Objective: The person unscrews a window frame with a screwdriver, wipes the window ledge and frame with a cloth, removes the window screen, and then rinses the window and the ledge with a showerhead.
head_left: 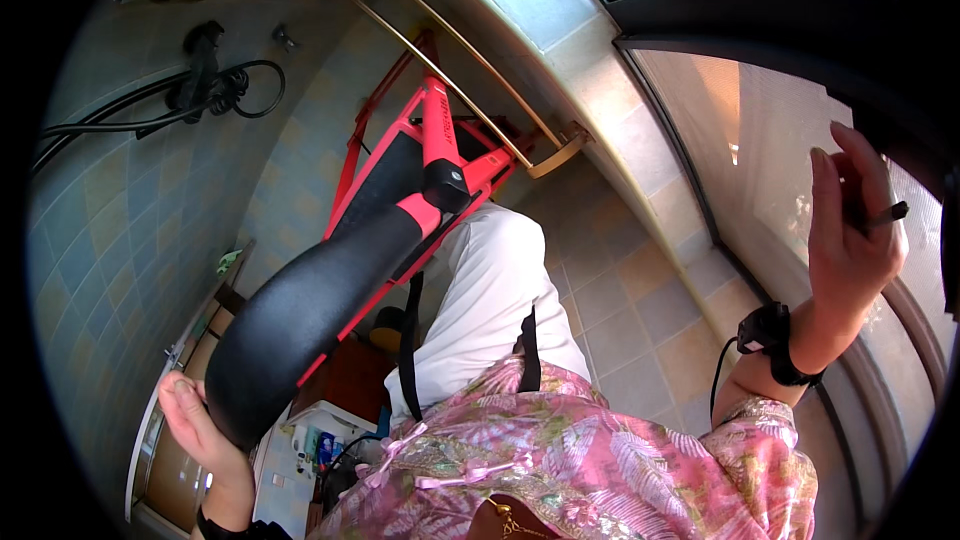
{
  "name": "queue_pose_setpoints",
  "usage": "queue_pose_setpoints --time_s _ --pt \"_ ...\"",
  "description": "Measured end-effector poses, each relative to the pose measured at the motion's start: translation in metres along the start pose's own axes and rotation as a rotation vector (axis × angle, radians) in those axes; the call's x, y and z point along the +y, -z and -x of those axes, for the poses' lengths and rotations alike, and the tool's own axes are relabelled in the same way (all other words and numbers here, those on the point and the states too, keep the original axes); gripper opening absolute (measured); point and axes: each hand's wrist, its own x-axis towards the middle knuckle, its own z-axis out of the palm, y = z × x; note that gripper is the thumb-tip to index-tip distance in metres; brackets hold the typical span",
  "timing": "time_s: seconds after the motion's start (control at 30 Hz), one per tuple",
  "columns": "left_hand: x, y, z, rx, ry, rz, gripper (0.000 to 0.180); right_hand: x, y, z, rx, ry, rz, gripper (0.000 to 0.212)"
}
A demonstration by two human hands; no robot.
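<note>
Tiled walls (130, 220), tiled floor (640, 300); left hand (195, 420) gripping black ladder rail (300, 310), right hand (850, 230) pinching dark pen (888, 213).

The head camera looks steeply down from close above, left hand (195, 420) lower left, right hand (850, 230) raised right.

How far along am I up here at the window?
Done: the red stepladder stands by the window pane. In hand: left hand grips its black padded rail, right hand holds a thin dark tool raised at the glass. Left: no mark shows on the pane yet.
</note>
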Motion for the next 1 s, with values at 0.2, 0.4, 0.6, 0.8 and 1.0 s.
queue_pose_setpoints --time_s 0.2,0.4,0.6,0.8,1.0 --pt "-0.001 -0.002 -0.002 0.026 -0.016 0.084 0.017 0.001 0.005 0.003 -0.007 -0.033 -0.04 0.02" --pt "-0.02 0.003 -0.001 0.01 -0.068 0.13 0.016 0.004 0.003 -0.001 0.023 0.071 -0.075 0.018" --pt "-0.016 0.002 -0.003 0.056 -0.047 0.114 0.016 -0.001 0.001 0.003 0.108 0.003 -0.113 0.02" --pt "-0.011 0.003 -0.001 0.044 -0.056 0.093 0.017 0.004 -0.008 0.005 0.177 0.027 -0.133 0.022" --pt "-0.014 0.002 0.0 0.099 -0.006 0.077 0.019 0.005 -0.02 0.01 0.299 0.055 -0.026 0.019"
